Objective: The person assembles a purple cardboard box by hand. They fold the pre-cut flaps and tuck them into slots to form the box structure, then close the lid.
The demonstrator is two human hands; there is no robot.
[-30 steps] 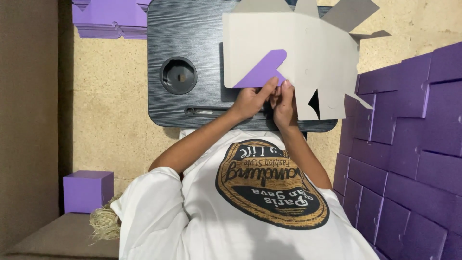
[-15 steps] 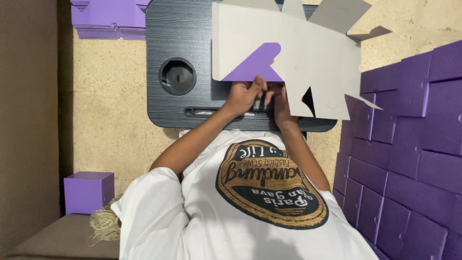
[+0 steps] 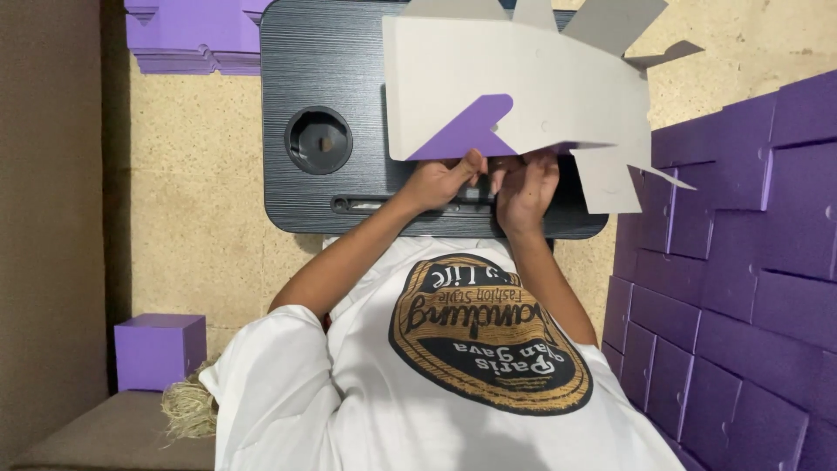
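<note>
While both hands meet at its lower edge, the grey cardboard sheet (image 3: 523, 96) stands over the dark worktop (image 3: 349, 78). Left hand (image 3: 440, 180) and right hand (image 3: 526, 187) fingers seem pinched shut on that edge.

Cardboard sheet (image 3: 523, 96) over lap desk (image 3: 349, 183), stacked boxes (image 3: 741, 262) right, single box (image 3: 159, 349) left

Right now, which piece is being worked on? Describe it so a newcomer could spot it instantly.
Find the dark lap table with a round cup hole at the top of the view. Held over its right half is the flat grey card blank, with both hands, left and right, at its lower edge. Unlike the finished purple boxes around, it is unfolded, grey, with one purple flap turned up.
</note>
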